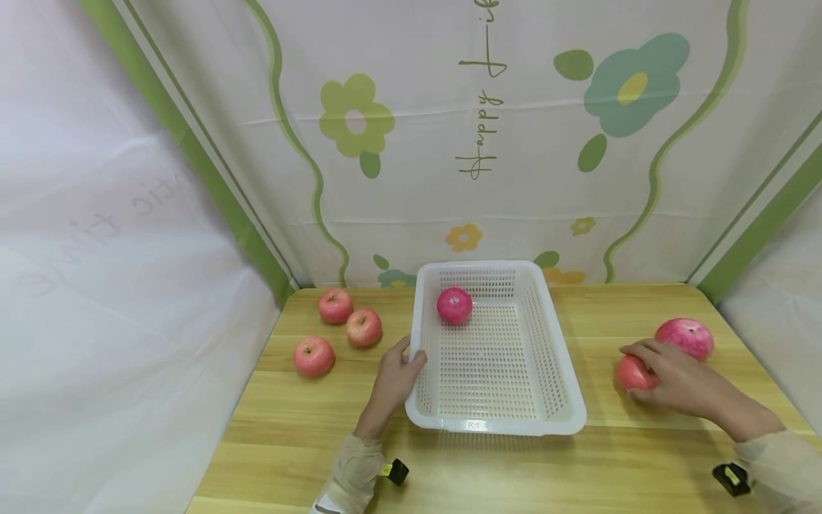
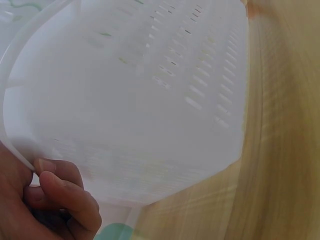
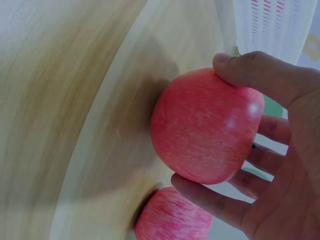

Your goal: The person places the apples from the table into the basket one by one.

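Note:
A white plastic basket (image 1: 497,427) with slotted walls stands in the middle of the wooden table. My left hand (image 1: 394,375) grips its left rim, thumb over the edge and fingers curled beneath, as the left wrist view shows. Inside, near the far left corner, lies a dark pink round fruit (image 1: 454,306). At the right, my right hand (image 1: 671,378) holds a red apple (image 3: 207,125) between thumb and fingers, close above or on the table; I cannot tell which. Just behind that hand sits a streaked pink fruit (image 1: 686,338), partly hidden by it.
Left of the basket are three light red apples, one at the back (image 1: 335,306), one nearer the basket (image 1: 364,328) and one in front (image 1: 314,357). A printed cloth (image 1: 411,200) hangs along the table's far edge, with white cloth at both sides.

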{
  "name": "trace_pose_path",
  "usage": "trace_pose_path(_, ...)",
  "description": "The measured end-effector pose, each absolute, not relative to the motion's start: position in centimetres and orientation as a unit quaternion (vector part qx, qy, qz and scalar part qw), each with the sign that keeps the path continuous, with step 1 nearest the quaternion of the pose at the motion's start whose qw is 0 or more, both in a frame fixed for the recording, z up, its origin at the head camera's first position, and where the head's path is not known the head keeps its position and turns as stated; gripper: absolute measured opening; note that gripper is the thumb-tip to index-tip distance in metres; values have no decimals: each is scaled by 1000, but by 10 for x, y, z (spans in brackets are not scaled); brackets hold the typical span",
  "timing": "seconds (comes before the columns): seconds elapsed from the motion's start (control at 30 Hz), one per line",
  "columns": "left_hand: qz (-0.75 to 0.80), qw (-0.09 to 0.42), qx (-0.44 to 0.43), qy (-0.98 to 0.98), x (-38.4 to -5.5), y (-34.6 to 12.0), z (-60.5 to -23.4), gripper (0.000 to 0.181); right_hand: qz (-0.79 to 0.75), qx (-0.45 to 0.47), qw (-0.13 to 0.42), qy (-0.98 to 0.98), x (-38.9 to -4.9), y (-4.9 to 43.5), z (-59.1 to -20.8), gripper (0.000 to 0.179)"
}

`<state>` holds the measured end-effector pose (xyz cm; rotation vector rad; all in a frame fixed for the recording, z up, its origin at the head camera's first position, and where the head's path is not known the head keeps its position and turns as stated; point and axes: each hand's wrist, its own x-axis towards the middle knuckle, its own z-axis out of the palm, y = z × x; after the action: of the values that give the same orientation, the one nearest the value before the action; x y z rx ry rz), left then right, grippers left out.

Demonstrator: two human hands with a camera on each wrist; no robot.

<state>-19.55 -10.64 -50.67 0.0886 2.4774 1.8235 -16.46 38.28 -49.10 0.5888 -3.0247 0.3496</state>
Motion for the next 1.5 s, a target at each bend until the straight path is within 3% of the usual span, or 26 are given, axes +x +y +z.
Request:
trace_pose_path(0.73,591,41,12,806,-197,-106,-506,54,102,227,63,-967,-179,376,-470,70)
trace_pose_path(1.5,580,35,4,814,-197,-105,-506,54,101,243,58,-963,-202,347,-446,71)
